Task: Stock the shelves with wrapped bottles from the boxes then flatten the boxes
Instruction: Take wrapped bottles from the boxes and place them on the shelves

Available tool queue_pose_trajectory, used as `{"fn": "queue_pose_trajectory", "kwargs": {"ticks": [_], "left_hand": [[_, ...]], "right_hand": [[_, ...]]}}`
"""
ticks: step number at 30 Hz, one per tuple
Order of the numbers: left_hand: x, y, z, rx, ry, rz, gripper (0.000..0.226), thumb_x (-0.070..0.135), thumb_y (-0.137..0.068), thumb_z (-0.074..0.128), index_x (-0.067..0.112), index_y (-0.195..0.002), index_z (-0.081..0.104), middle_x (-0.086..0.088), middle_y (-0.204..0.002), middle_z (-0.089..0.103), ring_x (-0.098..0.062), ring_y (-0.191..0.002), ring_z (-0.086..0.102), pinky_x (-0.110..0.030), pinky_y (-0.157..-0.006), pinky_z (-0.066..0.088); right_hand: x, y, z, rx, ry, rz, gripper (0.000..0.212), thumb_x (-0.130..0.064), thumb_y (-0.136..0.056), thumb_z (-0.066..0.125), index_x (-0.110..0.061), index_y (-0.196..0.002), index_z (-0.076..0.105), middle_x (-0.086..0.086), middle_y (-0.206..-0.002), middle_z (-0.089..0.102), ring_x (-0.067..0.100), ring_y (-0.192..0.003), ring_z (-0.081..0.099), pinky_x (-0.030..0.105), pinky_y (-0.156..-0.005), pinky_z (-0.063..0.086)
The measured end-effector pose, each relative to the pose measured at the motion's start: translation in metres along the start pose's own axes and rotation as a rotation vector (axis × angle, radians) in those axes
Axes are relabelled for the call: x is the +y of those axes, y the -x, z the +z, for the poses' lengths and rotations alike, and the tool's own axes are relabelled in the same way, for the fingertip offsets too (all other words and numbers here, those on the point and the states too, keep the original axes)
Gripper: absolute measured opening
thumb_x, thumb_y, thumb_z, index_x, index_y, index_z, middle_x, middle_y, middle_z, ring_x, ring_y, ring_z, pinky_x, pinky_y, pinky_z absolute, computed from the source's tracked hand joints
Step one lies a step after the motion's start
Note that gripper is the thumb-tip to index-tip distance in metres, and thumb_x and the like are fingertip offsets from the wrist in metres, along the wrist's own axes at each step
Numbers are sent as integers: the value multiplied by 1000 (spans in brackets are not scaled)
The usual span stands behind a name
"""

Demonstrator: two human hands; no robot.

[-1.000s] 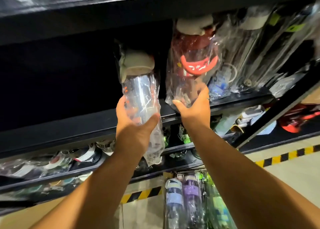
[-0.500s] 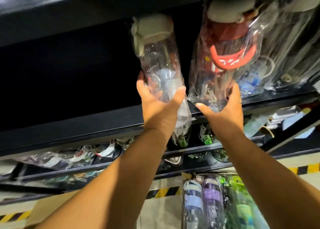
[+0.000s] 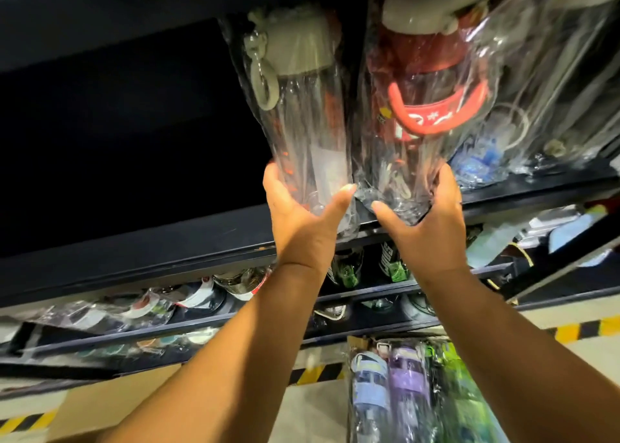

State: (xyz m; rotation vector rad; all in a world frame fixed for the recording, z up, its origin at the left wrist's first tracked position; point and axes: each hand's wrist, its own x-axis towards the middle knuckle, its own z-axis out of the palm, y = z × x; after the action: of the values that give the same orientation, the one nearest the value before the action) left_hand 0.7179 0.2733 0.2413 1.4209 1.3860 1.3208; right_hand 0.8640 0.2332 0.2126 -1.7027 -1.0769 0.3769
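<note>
Hands first: my left hand is wrapped round the foot of a clear wrapped bottle, thumb on its right side and fingers on its left. My right hand clasps the base of a red wrapped bottle in the same way. Both bottles stand nearly upright at about 12 o'clock in my view, beige caps up, with their plastic wraps pressed together. Their bottoms sit at the front lip of the dark shelf; I cannot tell whether they rest fully on it. More wrapped bottles crowd the shelf toward 2 o'clock. Below the lip, the lower shelves hold more bottles. At 5 o'clock, purple and green wrapped bottles stand packed together, blurred. Brown cardboard shows at 7 o'clock, and yellow-black floor tape runs at 4 o'clock.
</note>
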Motion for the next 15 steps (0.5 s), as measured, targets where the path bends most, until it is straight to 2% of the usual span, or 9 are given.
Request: {"fn": "queue_pose_trajectory", "kwargs": {"ticks": [2,5,8,11,13,15], "left_hand": [[-3,2,-3,-21,-12,-18,107,35,-72,88,25,-153,19,9,-148,37,-4,-135,39,-26,-115,32],[-7,-1,-5,-53,31,-39,102,29,-68,91,28,-147,26,12,-144,44,1,-133,43,-28,-118,33],[-6,-5,-3,-40,1,-13,90,32,-66,90,35,-133,31,28,-129,47,13,-124,47,-19,-112,35],[-7,-7,0,-5,-69,28,75,25,-74,88,28,-128,36,26,-117,49,22,-107,49,0,-94,35],[-7,-9,4,14,-108,19,73,30,-75,86,28,-127,36,22,-115,48,14,-104,51,-3,-93,36],[-8,-7,6,25,-148,-19,75,36,-74,86,28,-129,36,14,-119,44,-1,-109,44,-11,-96,36]], "right_hand": [[-1,-1,0,-2,-6,13,91,-40,-75,82,-14,-148,34,7,-141,47,14,-128,44,19,-103,34],[0,-3,3,-8,18,20,81,-37,-80,78,-14,-146,37,6,-138,49,14,-124,46,21,-103,36],[2,-4,6,1,31,34,74,-38,-80,77,-15,-142,41,6,-136,52,20,-121,52,40,-103,45],[1,-5,8,13,20,59,72,-35,-80,77,-17,-140,42,4,-135,52,23,-122,51,44,-101,45],[0,-6,11,25,16,68,70,-33,-80,77,-18,-139,43,3,-134,54,24,-123,50,45,-101,45],[-1,-7,14,43,2,79,69,-32,-79,77,-18,-138,43,3,-131,56,25,-122,51,46,-101,45]]}}
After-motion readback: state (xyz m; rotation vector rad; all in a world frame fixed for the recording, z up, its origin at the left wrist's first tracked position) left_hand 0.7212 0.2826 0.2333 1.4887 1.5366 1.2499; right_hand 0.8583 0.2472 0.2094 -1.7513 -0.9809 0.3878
